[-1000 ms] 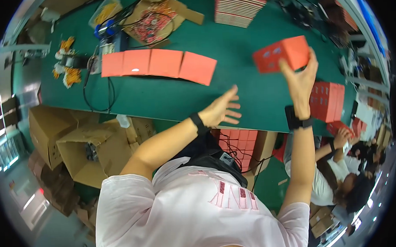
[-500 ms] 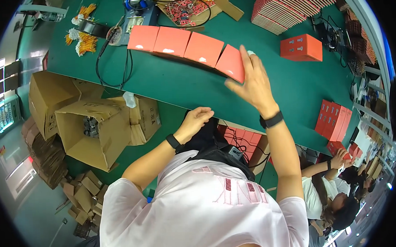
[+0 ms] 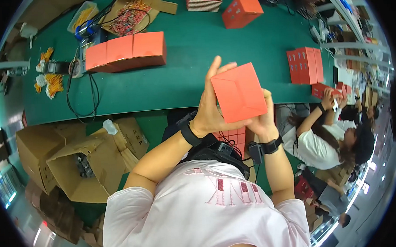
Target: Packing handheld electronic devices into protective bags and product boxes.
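Observation:
An orange-red cardboard box is held up off the table between my two hands, its folded end flaps toward me. My left hand lies along the box's left side, fingers reaching up behind it and thumb under its lower edge. Gripping the lower right corner is my right hand, its fingers partly hidden by the box. To the left, a row of three similar boxes stands side by side on the green table.
A single red box stands at the back, and a block of red boxes at the right. Beside it a co-worker's hands handle another box. Cables and orange wire bundles lie left; open cartons stand below.
The rightmost box of the row of four has been lifted off the table and brought toward me. My left hand has come up to it, so both hands hold it. The view has shifted.

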A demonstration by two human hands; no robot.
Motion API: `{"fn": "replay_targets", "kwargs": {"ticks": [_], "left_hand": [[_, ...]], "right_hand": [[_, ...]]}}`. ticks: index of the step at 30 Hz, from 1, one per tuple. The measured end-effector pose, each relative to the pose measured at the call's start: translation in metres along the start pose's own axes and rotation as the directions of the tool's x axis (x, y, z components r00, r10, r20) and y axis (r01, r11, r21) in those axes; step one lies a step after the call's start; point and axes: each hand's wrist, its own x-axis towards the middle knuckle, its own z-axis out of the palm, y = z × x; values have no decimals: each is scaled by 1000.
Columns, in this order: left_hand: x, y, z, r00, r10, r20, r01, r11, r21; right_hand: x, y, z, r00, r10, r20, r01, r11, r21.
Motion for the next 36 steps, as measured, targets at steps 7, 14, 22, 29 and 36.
{"fn": "replay_targets", "kwargs": {"ticks": [7,14,22,29,36], "left_hand": [[5,-34,2,999,3,-37,6,965,262],[14,-110,-9,984,29,178,-98,914,394],[22,-125,-18,912,-140,384,23,956,294],[27,-124,-35,898,-222,381,133,960,246],[30,-103,-46,970,9,245,-117,895,431]], "right_hand": [[-15,-8,-15,667,-741,72,47,-55,-997],[26,-48,32,851,-202,484,213,-711,-670],[60,-59,19,923,-116,368,216,-634,-743],[66,-73,26,986,-45,162,130,-413,-902],[70,-59,19,820,50,570,395,-770,-501]]}}
